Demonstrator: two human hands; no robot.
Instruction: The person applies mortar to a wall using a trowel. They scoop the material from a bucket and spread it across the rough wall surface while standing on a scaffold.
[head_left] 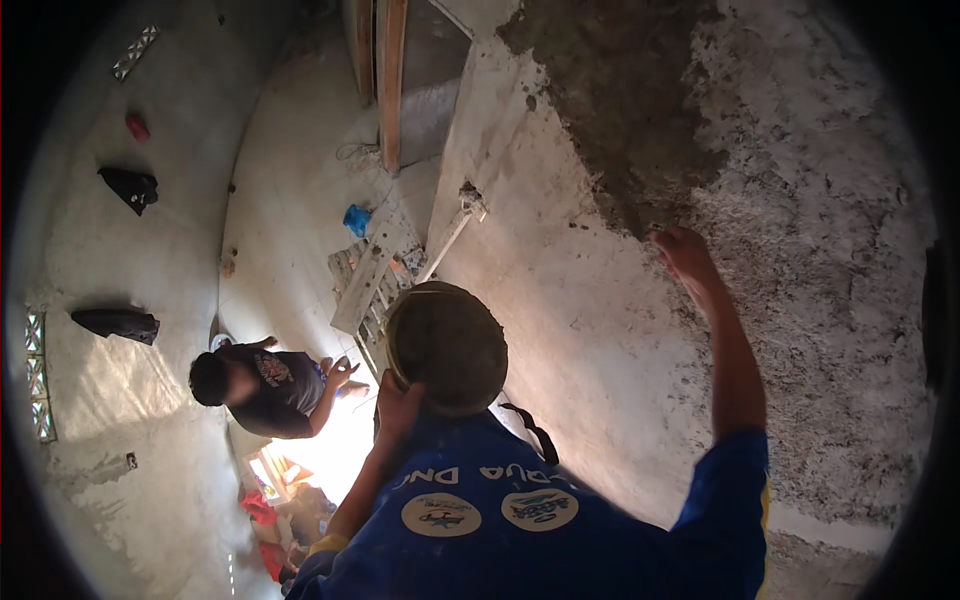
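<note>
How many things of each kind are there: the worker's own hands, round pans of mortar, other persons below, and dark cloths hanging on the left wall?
Own hands: 2 (left hand, right hand)
Round pan of mortar: 1
Other person below: 1
Dark cloths on the wall: 2 ()
Total: 6

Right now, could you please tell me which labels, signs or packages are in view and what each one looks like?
Left round badge: on the blue shirt, lower centre; pale oval, dark print.
Right round badge: beside it; pale oval, blue-and-red print.
Pale lettering: arcs above both badges.
No packages, signs or screens visible.
</note>
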